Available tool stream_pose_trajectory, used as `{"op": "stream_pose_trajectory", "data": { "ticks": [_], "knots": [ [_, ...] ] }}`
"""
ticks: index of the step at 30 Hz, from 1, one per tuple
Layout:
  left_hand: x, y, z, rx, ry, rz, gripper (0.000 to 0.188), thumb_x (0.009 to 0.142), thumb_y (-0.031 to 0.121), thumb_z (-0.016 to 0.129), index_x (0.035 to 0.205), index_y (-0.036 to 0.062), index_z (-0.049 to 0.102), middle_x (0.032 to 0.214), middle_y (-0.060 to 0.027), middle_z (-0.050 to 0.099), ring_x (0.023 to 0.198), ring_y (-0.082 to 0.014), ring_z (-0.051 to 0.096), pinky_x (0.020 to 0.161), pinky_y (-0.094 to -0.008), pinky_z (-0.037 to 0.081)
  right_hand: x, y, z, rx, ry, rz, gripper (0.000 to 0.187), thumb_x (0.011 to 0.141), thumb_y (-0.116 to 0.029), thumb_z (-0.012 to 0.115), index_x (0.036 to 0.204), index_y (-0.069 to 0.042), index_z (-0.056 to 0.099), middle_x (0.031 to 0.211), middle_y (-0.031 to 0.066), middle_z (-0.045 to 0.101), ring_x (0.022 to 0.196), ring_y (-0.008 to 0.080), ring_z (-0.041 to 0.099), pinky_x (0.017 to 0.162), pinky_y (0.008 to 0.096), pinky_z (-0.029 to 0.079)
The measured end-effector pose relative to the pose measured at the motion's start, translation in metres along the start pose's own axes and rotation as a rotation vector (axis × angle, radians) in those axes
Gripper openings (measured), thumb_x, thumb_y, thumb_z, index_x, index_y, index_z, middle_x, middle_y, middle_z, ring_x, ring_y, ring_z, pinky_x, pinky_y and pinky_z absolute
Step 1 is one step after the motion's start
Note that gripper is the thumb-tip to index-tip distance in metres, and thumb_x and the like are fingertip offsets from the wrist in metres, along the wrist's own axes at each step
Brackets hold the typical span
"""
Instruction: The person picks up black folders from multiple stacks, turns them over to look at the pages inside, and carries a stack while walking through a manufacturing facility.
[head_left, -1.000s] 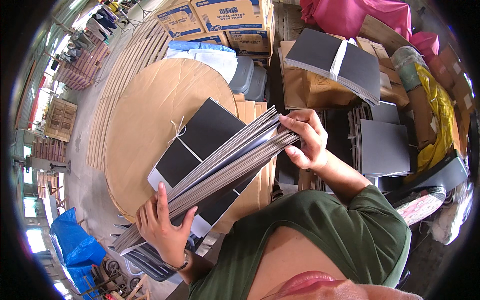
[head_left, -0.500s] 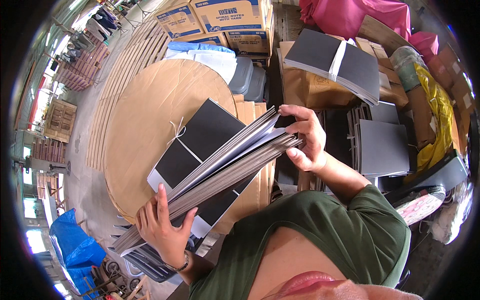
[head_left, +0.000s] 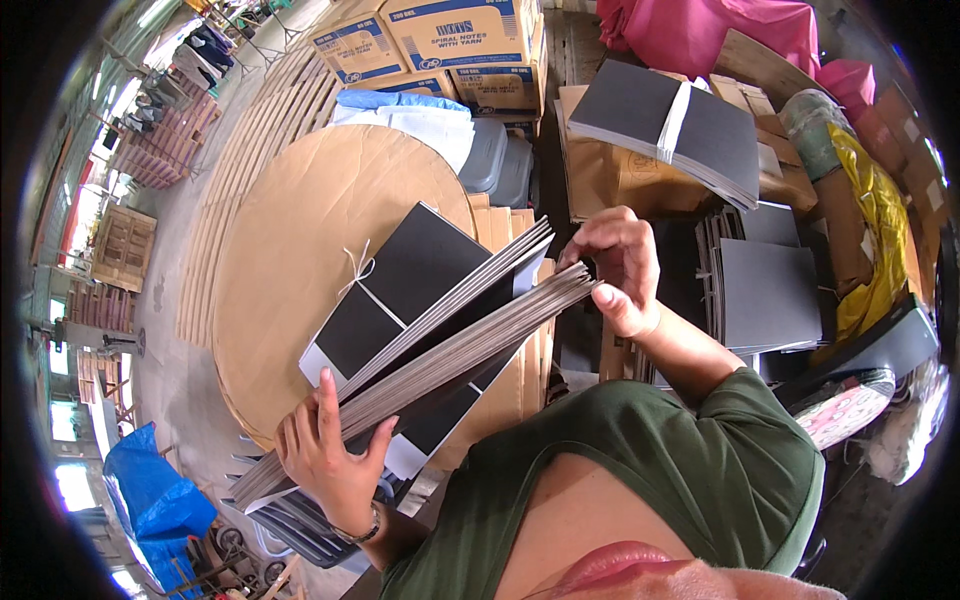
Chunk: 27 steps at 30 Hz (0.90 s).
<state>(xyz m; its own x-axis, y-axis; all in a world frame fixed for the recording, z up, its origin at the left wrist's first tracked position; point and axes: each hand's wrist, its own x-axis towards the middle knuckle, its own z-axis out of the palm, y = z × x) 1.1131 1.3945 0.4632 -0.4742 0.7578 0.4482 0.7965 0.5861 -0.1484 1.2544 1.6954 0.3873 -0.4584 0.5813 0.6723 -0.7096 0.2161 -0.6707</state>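
A thick stack of thin boards with black faces and grey edges [head_left: 470,345] slants across my front. My left hand [head_left: 335,455] is closed round its lower-left end, thumb on one side and fingers on the other. At the far right end my right hand [head_left: 620,270] has its fingers curled over the corner, with the thumb by the edge. Several boards [head_left: 470,295] stand fanned apart from the rest, leaving a dark gap. Beneath lies a black bundle tied with white string [head_left: 405,265], on a round brown cardboard piece [head_left: 290,260].
Cartons [head_left: 460,35] are piled behind, beside grey plastic containers [head_left: 500,160]. To the right, a tied black bundle [head_left: 640,105] rests on a brown box, with more black boards [head_left: 770,295] below. A blue tarp [head_left: 150,490] covers something at the lower left.
The fingers of my right hand have curled in more at the stack's end. The gap between the boards now shows dark where white sheets showed before. My left hand keeps its hold.
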Motion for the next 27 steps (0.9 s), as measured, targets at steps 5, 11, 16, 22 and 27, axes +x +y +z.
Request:
{"op": "stream_pose_trajectory", "data": {
  "ticks": [5,11,16,22,27],
  "knots": [
    [0.0,-0.001,-0.001,0.002,0.011,0.003,0.084,0.065,0.055,0.073,0.134,0.0117,0.052,0.095,-0.0116,0.057,0.086,-0.0318,0.054,0.079,-0.0442,0.042,0.012,-0.005,-0.016,-0.4,-0.294,-0.067,0.059,0.082,-0.039,0.06,0.115,0.01,0.059,0.102,0.0182,0.053,0.089,0.0227,0.056,0.076,0.0316,0.05],
    [0.001,-0.002,0.002,0.0,0.017,0.01,0.084,0.064,0.055,0.074,0.134,0.0117,0.052,0.094,-0.0116,0.057,0.085,-0.0321,0.054,0.079,-0.0443,0.042,0.009,-0.006,-0.006,-0.411,-0.185,-0.041,0.059,0.082,-0.04,0.061,0.116,0.008,0.06,0.102,0.0172,0.054,0.091,0.0231,0.056,0.078,0.0329,0.049],
    [0.001,-0.002,0.0,-0.009,0.012,-0.004,0.085,0.063,0.053,0.075,0.133,0.0118,0.052,0.092,-0.0114,0.057,0.085,-0.0322,0.054,0.078,-0.044,0.042,0.008,-0.005,-0.013,-0.525,-0.26,-0.057,0.058,0.082,-0.039,0.062,0.118,0.006,0.061,0.104,0.0178,0.055,0.094,0.0246,0.056,0.083,0.0336,0.048],
    [0.001,-0.002,0.001,-0.014,0.011,-0.011,0.085,0.063,0.052,0.075,0.134,0.0121,0.052,0.093,-0.0113,0.057,0.085,-0.032,0.054,0.078,-0.0441,0.042,0.004,-0.004,-0.01,-0.521,-0.226,-0.075,0.054,0.081,-0.037,0.061,0.111,0.007,0.063,0.107,0.0186,0.055,0.098,0.027,0.057,0.086,0.0351,0.047],
    [0.001,-0.002,0.001,-0.008,0.016,-0.003,0.084,0.063,0.053,0.075,0.134,0.012,0.052,0.094,-0.0117,0.057,0.086,-0.0323,0.054,0.079,-0.0443,0.042,0.012,-0.008,-0.014,-0.636,-0.282,-0.206,0.043,0.082,-0.033,0.061,0.098,0.006,0.064,0.115,0.0228,0.056,0.105,0.033,0.056,0.093,0.0415,0.044]
  ]
}}
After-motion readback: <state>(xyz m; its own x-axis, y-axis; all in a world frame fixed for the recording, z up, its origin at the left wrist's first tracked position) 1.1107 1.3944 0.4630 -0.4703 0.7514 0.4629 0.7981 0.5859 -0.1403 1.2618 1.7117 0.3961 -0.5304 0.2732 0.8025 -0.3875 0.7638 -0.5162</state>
